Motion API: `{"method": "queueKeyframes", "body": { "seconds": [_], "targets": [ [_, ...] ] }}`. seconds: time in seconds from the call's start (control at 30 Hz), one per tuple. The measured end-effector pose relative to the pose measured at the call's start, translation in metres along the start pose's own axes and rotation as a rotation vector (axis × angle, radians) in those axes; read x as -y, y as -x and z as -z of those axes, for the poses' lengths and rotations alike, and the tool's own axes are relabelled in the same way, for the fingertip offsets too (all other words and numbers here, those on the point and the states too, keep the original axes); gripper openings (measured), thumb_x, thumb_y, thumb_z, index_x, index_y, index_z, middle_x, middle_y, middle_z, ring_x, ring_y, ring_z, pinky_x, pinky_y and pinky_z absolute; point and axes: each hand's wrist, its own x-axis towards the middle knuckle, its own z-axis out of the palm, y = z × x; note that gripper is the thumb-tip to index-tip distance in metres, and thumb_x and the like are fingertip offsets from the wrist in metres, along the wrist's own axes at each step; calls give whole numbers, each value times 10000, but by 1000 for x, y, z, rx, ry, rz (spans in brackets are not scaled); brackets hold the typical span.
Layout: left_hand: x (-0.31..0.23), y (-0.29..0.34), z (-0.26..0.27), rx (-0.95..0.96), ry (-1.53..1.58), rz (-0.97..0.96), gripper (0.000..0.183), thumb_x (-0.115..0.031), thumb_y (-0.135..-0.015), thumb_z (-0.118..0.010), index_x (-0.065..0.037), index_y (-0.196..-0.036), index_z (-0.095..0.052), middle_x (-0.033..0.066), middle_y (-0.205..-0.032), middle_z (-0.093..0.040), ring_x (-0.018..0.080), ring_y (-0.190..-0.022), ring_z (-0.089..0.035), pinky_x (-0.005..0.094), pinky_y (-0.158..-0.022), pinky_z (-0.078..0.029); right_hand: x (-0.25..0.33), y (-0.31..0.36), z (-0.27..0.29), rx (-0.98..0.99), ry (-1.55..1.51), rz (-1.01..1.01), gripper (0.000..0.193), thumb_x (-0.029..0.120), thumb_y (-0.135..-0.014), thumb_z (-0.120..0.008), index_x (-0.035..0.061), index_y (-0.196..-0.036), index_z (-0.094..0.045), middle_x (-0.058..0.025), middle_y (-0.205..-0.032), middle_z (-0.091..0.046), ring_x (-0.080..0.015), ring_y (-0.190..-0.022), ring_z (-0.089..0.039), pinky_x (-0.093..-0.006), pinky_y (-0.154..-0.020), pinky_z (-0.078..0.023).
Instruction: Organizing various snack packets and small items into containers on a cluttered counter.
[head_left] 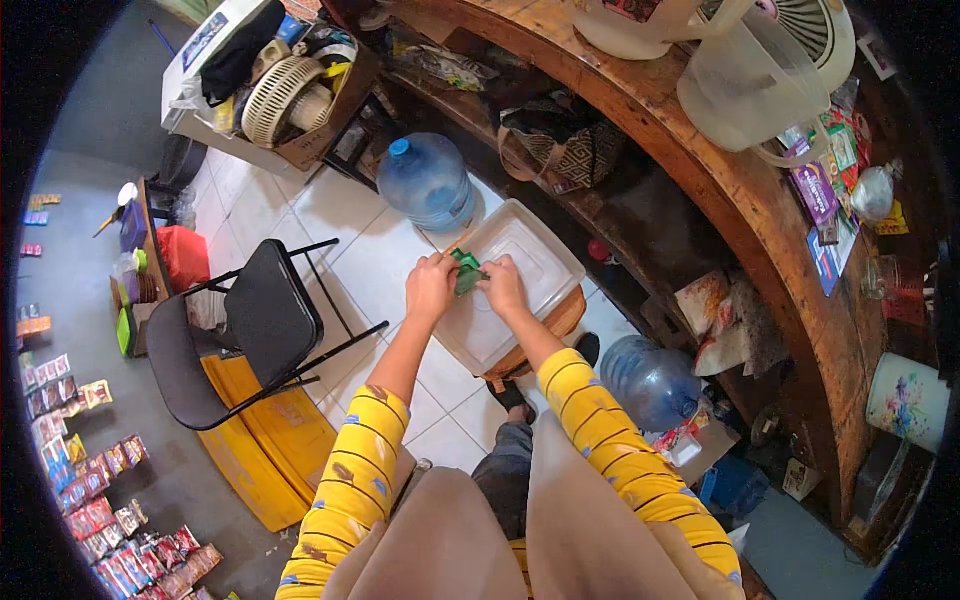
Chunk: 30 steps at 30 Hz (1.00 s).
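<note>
My left hand [431,287] and my right hand [504,286] are close together in the middle of the view, fingers closed in a pinch. Between them they hold a small crumpled green piece [465,280]; whether it is a wrapper or cloth I cannot tell. Right below is a shallow see-through plastic container [548,254] with a pale rim. It rests on a brown wooden stool [568,312], which shows along its right and near edges. A thin orange edge shows just beyond my left fingers. My fingertips partly hide the green piece.
A blue water jug [428,182] stands just beyond the container, another [650,378] to the right. A black folding chair [275,315] is at left beside a yellow plastic piece [265,435]. Along the right curves a wooden counter [740,215] bearing a clear pitcher [745,95].
</note>
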Motion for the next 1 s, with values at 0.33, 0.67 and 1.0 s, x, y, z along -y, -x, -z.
{"method": "queueKeyframes", "body": {
  "seconds": [0.33, 0.67, 1.0],
  "targets": [
    [-4, -4, -8, -100, 13, -15, 193, -92, -708, -625, -114, -899, -637, 57, -826, -606, 269, -773, -568, 376, -681, -474, 0, -5, -9, -106, 161, -66, 330, 46, -694, -664, 53, -977, -494, -187, -909, -540, -385, -849, -555, -438, -716, -464],
    [-11, 3, 1, -177, 96, -114, 395, -62, -730, -576, -97, -1122, -540, 106, -945, -563, 300, -836, -531, 396, -717, -451, 25, -2, 12, -107, 70, -123, 330, 23, -750, -566, 89, -1063, -483, -190, -951, -535, -393, -882, -551, -448, -741, -463],
    [-192, 10, 48, -135, 592, -421, 301, 2, -705, -615, -64, -997, -588, 126, -1085, -556, 318, -1080, -501, 410, -919, -403, 32, 97, 283, -134, -152, 102, 188, 64, -735, -629, 49, -921, -603, -113, -889, -569, -257, -815, -602, -334, -718, -482]
  ]
}}
